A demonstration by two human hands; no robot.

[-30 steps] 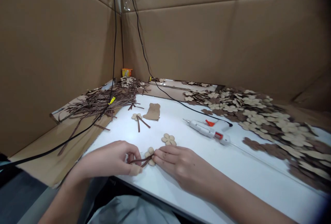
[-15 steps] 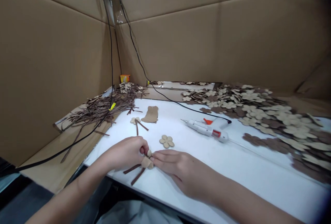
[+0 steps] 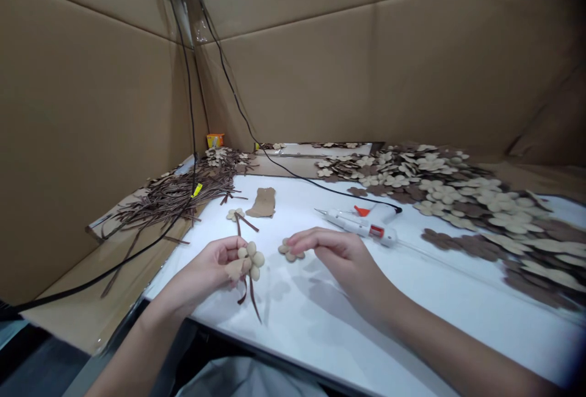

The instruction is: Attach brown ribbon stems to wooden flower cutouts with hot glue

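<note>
My left hand (image 3: 218,262) is closed on a beige five-petal flower (image 3: 251,258), held up above the white board. Two dark brown strips (image 3: 253,299) hang below this flower. A tan scrap (image 3: 235,269) sits by the left thumb, partly over the flower's edge. To the right, my right hand (image 3: 341,253) has its fingers stretched out over a second beige flower (image 3: 289,251) lying on the board. The fingertips cover part of that flower and seem to touch it; the right thumb is hidden.
Beyond my hands are a flower with strips (image 3: 236,214), a tan patch (image 3: 263,203) and a white glue gun (image 3: 361,226). Flower cut-outs (image 3: 458,195) are heaped right; brown strips (image 3: 183,192) are piled left. A black cable (image 3: 238,98) crosses; cardboard walls (image 3: 320,79) enclose the board.
My left hand has lifted the flower with its strips off the board and turned its petals up. My right hand has let go of it and moved to the other beige flower.
</note>
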